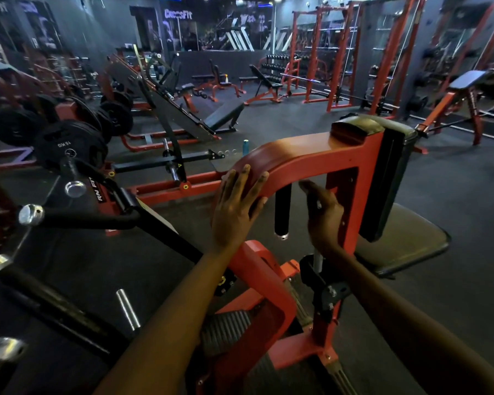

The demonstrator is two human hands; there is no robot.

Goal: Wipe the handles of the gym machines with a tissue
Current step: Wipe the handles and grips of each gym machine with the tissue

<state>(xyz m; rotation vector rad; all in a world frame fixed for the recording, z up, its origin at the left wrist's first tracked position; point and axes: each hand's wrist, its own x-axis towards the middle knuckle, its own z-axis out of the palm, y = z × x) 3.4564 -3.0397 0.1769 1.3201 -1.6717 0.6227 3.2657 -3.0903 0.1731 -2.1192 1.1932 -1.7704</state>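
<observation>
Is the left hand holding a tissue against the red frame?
No: the left hand lies flat with spread fingers on the red frame, and no tissue shows.

A handle (283,212) hangs under the machine frame (297,155), between both hands, pad (388,178) right.

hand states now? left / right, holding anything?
Left hand: open, fingers straight, flat against the curved red metal frame arm; no tissue visible.
Right hand: near the red upright; grip and contents cannot be told.
</observation>
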